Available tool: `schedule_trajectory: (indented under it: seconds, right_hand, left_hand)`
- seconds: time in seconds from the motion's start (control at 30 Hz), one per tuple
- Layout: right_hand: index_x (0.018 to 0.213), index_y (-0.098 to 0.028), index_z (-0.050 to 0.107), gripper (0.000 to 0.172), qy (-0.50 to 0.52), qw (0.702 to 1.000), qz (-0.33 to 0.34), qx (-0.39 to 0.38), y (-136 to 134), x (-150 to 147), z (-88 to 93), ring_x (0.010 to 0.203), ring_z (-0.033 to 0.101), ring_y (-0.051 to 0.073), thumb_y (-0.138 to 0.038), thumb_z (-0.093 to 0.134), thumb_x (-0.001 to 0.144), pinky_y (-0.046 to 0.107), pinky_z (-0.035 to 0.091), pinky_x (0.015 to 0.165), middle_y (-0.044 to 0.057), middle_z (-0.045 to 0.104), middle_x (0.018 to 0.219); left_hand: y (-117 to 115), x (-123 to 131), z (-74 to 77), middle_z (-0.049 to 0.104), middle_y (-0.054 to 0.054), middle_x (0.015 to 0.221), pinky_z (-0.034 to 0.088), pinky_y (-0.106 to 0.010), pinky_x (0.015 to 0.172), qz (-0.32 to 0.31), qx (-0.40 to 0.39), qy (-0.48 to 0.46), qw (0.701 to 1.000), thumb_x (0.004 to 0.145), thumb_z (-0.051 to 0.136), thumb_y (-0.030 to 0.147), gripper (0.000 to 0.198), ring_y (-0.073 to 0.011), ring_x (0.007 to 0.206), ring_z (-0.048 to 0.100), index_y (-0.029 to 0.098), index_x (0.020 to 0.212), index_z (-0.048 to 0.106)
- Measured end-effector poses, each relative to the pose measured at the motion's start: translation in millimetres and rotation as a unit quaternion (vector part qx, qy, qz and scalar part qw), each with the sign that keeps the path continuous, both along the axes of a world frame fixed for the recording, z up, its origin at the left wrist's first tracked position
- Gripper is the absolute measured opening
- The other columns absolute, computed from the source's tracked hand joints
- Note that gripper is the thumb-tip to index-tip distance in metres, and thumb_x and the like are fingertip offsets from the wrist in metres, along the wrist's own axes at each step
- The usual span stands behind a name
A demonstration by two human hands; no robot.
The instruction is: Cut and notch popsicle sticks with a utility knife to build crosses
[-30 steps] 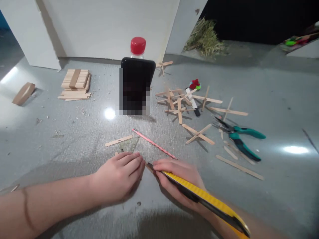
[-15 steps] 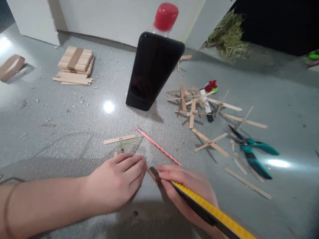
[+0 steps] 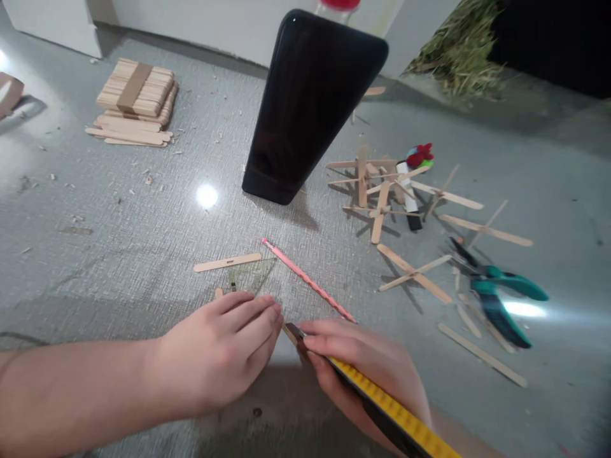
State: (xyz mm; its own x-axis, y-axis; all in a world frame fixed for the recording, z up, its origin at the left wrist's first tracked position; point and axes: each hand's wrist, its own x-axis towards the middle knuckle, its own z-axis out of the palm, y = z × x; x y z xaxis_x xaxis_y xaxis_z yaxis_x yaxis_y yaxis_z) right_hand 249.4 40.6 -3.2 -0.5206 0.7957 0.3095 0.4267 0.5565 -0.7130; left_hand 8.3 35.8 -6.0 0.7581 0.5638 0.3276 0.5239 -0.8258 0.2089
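Note:
My right hand [image 3: 382,366] grips a yellow and black utility knife [image 3: 377,389]. The knife's blade lies against the end of a wooden craft stick [image 3: 288,331] just right of my left fingertips. My left hand [image 3: 229,346] bends over that stick with its fingers together, hiding most of it. Beyond the left knuckles lie a craft stick with a small slot in it [image 3: 210,264] and a clear triangular ruler [image 3: 252,273]. A pink pencil [image 3: 305,277] rests diagonally above the right hand.
A black phone [image 3: 315,108] stands propped on a red-capped bottle [image 3: 340,4]. Crossed craft sticks [image 3: 414,275] and green-handled pliers [image 3: 501,299] lie at right. A banded stack of craft sticks [image 3: 155,83] sits at back left. Dry grass [image 3: 463,57] is at the far right.
The view has shifted slightly, so the phone looks larger and higher. Both hands keep nearly the same place, the knife blade still at the stick's end.

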Motion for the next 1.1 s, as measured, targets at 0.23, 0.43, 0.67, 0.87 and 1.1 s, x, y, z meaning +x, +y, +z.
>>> schedule_trajectory:
  seconds: [0.23, 0.43, 0.67, 0.87, 1.1]
  right_hand:
    - [0.103, -0.025, 0.062, 0.025, 0.001, 1.0, 0.005, -0.009, 0.7, -2.4, 1.3, 0.078, 0.076, 0.013, -0.007, 0.059, 0.085, 0.02, 0.062, 0.075, 0.002, 0.077, 0.093]
    - [0.103, -0.027, 0.06, 0.027, -0.014, 1.0, -0.004, -0.005, -0.2, -2.8, 2.5, 0.077, 0.077, 0.014, -0.007, 0.058, 0.085, 0.021, 0.063, 0.075, 0.002, 0.078, 0.093]
    - [0.105, -0.023, 0.06, 0.027, 0.003, 0.999, 0.021, -0.034, -0.7, -4.2, 2.4, 0.07, 0.072, 0.01, -0.004, 0.057, 0.085, 0.019, 0.06, 0.069, 0.001, 0.074, 0.086]
    - [0.104, -0.021, 0.066, 0.026, -0.032, 0.999, -0.01, 0.018, -6.8, -7.3, 4.1, 0.075, 0.073, 0.012, -0.005, 0.06, 0.085, 0.02, 0.059, 0.07, 0.006, 0.074, 0.098]
    - [0.105, -0.02, 0.064, 0.027, 0.004, 1.0, 0.013, -0.005, -1.6, -7.0, 6.1, 0.083, 0.074, 0.015, -0.003, 0.061, 0.084, 0.022, 0.061, 0.076, 0.005, 0.074, 0.092]
  left_hand:
    - [1.1, 2.2, 2.9, 0.074, -0.01, 0.12, 0.06, -0.038, 0.094, 0.012, -0.007, -0.009, 1.0, 0.1, 0.04, 0.009, 0.035, -0.025, 0.111, 0.07, 0.004, 0.118, 0.07]
    - [1.4, 2.7, 2.8, 0.074, -0.009, 0.119, 0.059, -0.038, 0.093, 0.014, -0.016, -0.009, 1.0, 0.1, 0.04, 0.01, 0.035, -0.0246, 0.11, 0.07, 0.005, 0.116, 0.071]
    - [0.9, 3.2, 2.8, 0.074, -0.008, 0.118, 0.058, -0.037, 0.095, 0.024, -0.021, -0.011, 0.999, 0.102, 0.037, 0.01, 0.037, -0.0229, 0.109, 0.07, 0.006, 0.115, 0.071]
    - [1.2, 4.5, 0.5, 0.074, -0.008, 0.117, 0.057, -0.038, 0.097, 0.021, -0.029, -0.017, 0.999, 0.102, 0.037, 0.012, 0.035, -0.023, 0.108, 0.07, 0.006, 0.113, 0.07]
    - [0.8, 4.2, -1.2, 0.073, -0.01, 0.117, 0.057, -0.039, 0.097, 0.021, -0.031, -0.014, 0.999, 0.101, 0.04, 0.012, 0.032, -0.0234, 0.108, 0.069, 0.006, 0.115, 0.069]
